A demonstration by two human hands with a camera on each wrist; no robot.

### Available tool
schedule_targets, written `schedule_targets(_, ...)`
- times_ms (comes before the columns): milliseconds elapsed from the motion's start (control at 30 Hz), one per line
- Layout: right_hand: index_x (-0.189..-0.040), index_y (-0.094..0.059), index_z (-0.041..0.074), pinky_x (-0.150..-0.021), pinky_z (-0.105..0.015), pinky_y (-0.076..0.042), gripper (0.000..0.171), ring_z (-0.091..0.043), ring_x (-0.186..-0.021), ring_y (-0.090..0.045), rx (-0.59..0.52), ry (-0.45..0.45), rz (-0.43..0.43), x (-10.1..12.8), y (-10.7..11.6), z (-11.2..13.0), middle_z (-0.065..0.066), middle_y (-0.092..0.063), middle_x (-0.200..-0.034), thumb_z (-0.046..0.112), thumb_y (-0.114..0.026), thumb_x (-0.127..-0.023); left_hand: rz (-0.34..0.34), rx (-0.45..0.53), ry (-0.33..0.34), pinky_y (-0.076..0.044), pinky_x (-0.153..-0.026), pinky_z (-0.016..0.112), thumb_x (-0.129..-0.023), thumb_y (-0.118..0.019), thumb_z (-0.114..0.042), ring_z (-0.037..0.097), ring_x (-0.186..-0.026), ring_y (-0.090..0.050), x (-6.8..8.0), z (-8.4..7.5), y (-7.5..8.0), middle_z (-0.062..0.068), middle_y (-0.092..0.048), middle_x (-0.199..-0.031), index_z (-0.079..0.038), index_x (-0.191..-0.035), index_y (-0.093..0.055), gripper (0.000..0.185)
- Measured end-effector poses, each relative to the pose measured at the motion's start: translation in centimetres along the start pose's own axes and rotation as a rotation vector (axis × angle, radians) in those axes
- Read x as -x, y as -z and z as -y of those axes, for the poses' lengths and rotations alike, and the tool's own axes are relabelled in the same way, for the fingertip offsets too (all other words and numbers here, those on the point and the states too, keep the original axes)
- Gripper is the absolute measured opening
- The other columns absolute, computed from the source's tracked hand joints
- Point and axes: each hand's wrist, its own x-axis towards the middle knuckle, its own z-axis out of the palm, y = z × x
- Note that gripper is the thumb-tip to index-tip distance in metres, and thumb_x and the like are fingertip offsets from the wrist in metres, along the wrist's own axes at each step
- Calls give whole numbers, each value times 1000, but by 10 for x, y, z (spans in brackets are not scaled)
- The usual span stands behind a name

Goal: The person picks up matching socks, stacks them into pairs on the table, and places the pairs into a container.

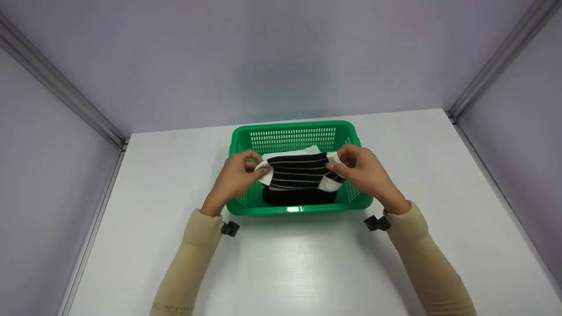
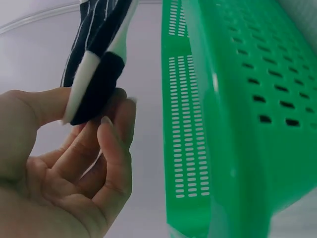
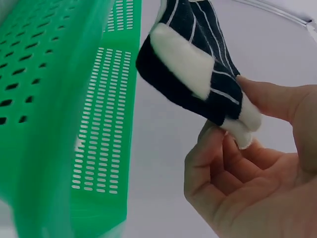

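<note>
A black sock [image 1: 298, 171] with thin white stripes and white ends is stretched sideways over the green basket [image 1: 300, 210]. My left hand [image 1: 237, 173] pinches its white left end between thumb and fingers. At the other end, my right hand [image 1: 362, 169] pinches the white part, with a white heel patch [image 3: 183, 59] hanging beside it in the right wrist view. Under the sock, a black cloth item [image 1: 298, 197] lies in the basket, and a white cloth item [image 1: 292, 152] shows behind. The sock hides much of both.
The basket has slotted walls and a raised rim, close to both hands. It stands on a white table [image 1: 281, 263]. A pale wall panel [image 1: 281, 57] rises behind the table, with metal-framed panels at left and right.
</note>
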Motion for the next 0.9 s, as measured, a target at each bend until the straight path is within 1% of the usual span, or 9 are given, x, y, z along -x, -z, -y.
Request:
schedule_targets(100,-103,-63,8,-74,-34,-40,22,-21,-81,-47,29,12,47,-11,4,1,-4,-49,-86,28,-73,-100,59,-46,6,-50,-75,36,-104,-68,-26,19,-87,-65,-13,-2,6,12,-77,-114,-13,-131,-67,30)
schedule_targets(167,-100,-62,8,-73,-34,-40,22,-21,-79,-46,48,17,86,-21,7,2,-3,-48,-86,27,-72,-101,92,-93,0,-55,-90,42,-106,-65,-25,24,-107,-69,-21,-3,11,13,-72,-131,-12,-140,-64,37)
schedule_targets(333,-98,-59,8,-72,-36,-42,23,-21,-79,-48,67,47,170,-51,9,1,-3,-52,-89,27,-71,-101,148,-192,12,-49,-111,55,-108,-59,-22,36,-133,-59,-43,-4,22,18,-59,-149,-5,-146,-60,42)
schedule_targets(433,-113,-64,7,-78,-39,-49,24,-25,-89,-59,61,44,197,-69,5,-3,-9,-63,-100,27,-70,-102,166,-253,25,-50,-107,52,-108,-57,-23,32,-118,-61,-55,-3,25,19,-63,-138,-2,-140,-63,38)
schedule_targets(533,-132,-64,9,-87,-43,-54,34,-26,-107,-64,86,18,229,-86,1,-8,-13,-68,-121,26,-68,-103,177,-298,28,-49,-82,41,-108,-57,-25,22,-82,-53,-68,-1,24,11,-62,-97,-5,-108,-69,23)
schedule_targets(633,-134,-63,11,-81,-41,-52,33,-22,-91,-61,89,-33,298,-101,-2,-15,-10,-66,-108,23,-64,-104,199,-323,49,-35,-66,36,-107,-59,-26,16,-62,-34,-80,0,22,0,-40,-69,-13,-78,-55,32)
schedule_targets(700,-128,-65,11,-73,-38,-48,26,-16,-75,-52,72,-76,352,-111,-5,-20,-4,-59,-92,20,-60,-104,237,-342,92,-36,-63,34,-106,-61,-26,12,-58,-34,-86,2,20,-2,-40,-66,-16,-73,-52,36)
schedule_targets(800,-104,-62,10,-65,-36,-39,10,-13,-60,-36,18,-155,457,-121,-11,-29,0,-43,-74,14,-53,-103,340,-358,183,-50,-71,34,-105,-64,-23,10,-63,-44,-93,5,13,5,-60,-83,-11,-83,-63,25)
schedule_targets(900,-88,-55,12,-63,-36,-37,13,-12,-58,-33,27,-222,558,-124,-16,-37,0,-43,-75,12,-49,-100,469,-357,290,-60,-91,40,-104,-67,-21,12,-82,-62,-96,8,6,13,-64,-135,-6,-127,-68,27)
